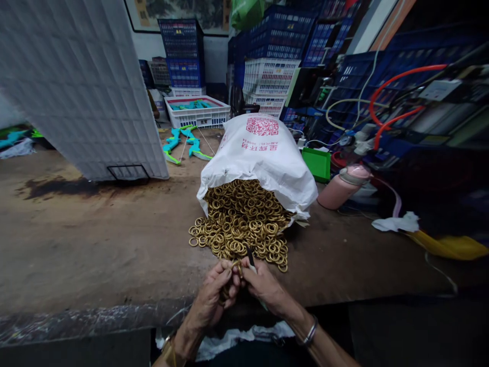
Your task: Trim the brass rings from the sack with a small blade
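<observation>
A white sack [263, 158] printed in red lies on its side on the brown workbench [95, 239]. Gold metal rings [240, 224] spill out of its mouth in a heap. Close to the bench's front edge, my left hand [214, 295] is closed around several gold rings. My right hand [263, 285] touches it and pinches a thin dark tool [250, 257] whose tip points up at the heap. A bracelet shows on each wrist.
A tall white gridded panel [84, 86] stands at the back left. Teal plastic parts [183, 142] lie behind the sack, near a white crate [198, 112]. A green box [318, 164], a pink bottle [344, 186], hoses and stacked blue crates [282, 30] fill the right.
</observation>
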A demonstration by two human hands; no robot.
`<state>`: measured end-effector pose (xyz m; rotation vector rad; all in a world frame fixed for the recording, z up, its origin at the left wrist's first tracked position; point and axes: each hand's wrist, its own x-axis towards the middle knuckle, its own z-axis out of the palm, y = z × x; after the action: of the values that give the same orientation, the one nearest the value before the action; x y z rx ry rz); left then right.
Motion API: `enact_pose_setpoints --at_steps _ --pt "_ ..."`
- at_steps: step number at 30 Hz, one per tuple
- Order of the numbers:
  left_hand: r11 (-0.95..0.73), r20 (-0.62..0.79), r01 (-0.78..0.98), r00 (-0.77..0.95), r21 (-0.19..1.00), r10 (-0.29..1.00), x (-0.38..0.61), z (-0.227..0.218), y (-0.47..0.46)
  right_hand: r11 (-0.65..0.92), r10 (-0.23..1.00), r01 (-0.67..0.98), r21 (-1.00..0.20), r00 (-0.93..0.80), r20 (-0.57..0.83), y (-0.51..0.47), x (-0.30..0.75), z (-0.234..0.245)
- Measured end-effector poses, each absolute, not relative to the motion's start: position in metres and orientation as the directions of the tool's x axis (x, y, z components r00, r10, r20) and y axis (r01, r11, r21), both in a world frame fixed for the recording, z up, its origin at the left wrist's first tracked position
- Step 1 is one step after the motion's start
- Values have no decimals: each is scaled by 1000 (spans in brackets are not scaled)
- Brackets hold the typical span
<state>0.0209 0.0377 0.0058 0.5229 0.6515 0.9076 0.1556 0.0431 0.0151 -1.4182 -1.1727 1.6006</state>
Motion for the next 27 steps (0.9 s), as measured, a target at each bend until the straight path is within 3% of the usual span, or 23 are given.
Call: enact_pose_setpoints --at_steps 6,11,19,23,27 --pt "595 -431 -504 412 626 802 21 3 41 -52 996 418 -907 -44 -78 45 163 15" --pt "585 -433 -462 398 667 809 19 4 44 113 994 560 -821 -71 89 42 161 17" --pt "594 -395 -426 469 683 790 13 9 40 159 987 647 -745 -112 114 36 156 19" --pt "555 -372 -387 452 737 810 11 8 39 129 991 614 -779 -96 89 33 152 23" --pt "471 -364 -255 371 845 854 12 8 37 -5 996 490 -872 -73 -47 33 149 29"
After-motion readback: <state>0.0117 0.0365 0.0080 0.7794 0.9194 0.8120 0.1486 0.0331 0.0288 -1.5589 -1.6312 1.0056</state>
